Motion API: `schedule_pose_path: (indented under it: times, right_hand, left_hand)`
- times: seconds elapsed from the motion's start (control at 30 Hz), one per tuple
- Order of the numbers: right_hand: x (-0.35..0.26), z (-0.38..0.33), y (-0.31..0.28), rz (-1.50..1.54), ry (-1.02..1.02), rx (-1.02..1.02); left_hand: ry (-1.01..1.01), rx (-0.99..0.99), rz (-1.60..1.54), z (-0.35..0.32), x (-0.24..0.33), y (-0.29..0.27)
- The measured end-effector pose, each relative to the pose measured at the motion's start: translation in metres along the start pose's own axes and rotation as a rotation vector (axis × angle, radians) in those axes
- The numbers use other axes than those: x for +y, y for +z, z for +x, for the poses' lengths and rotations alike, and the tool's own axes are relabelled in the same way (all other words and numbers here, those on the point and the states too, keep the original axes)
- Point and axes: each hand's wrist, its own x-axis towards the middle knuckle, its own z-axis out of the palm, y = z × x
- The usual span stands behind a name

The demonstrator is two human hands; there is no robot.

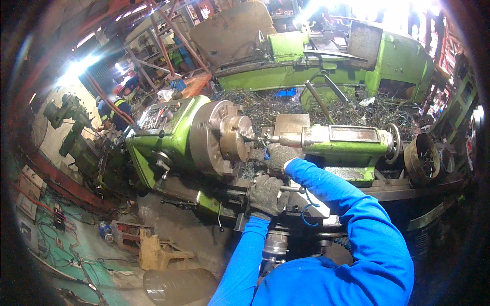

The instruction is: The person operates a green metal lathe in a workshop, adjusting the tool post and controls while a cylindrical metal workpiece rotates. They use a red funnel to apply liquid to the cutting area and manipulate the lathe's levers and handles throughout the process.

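I am at a green lathe. A round metal workpiece (236, 133) sits in the large chuck (206, 136). My right hand (280, 157), in a dark grey glove, is curled beside the tool post, just right of the workpiece and below the tailstock quill (290, 139). What its fingers hold is hidden; a bit of blue shows at them. Nearer to me, my left hand (265, 198), also gloved, is closed over the carriage. A metal lever (292, 188) sticks out at its right side, but the grip itself is partly hidden.
The green tailstock (347, 140) with its handwheel (393, 144) stands at right. Metal shavings (255, 104) heap behind the lathe, before another green machine (296, 76). A person (120, 109) is at far left. A dark cylinder (181, 285) and cables (66, 245) lie on the floor.
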Motion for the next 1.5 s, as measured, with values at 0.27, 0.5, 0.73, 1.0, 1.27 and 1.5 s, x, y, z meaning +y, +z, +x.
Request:
schedule_pose_path:
  times: [0.27,0.5,0.73,1.0,1.27,1.5]
  right_hand:
    - [-0.003,-0.001,-0.006,0.022,-0.006,-0.023]
    - [-0.005,-0.001,-0.007,-0.001,-0.009,-0.047]
    - [-0.002,0.003,0.004,0.034,-0.016,0.096]
    - [-0.012,-0.009,-0.016,0.027,0.043,-0.054]
    - [-0.003,-0.002,-0.007,0.052,0.044,-0.056]
    - [-0.007,-0.008,-0.010,0.037,0.025,-0.086]
  left_hand:
    - [0.006,0.048,0.043,-0.003,0.001,0.002]
    - [-0.004,0.021,0.027,-0.004,-0.003,0.006]
    - [0.005,0.004,0.024,0.000,-0.002,0.002]
    - [0.014,0.041,0.044,-0.001,-0.001,0.002]
    - [0.026,0.025,0.024,0.005,0.001,-0.001]
    - [0.022,0.036,0.026,0.001,-0.001,0.002]
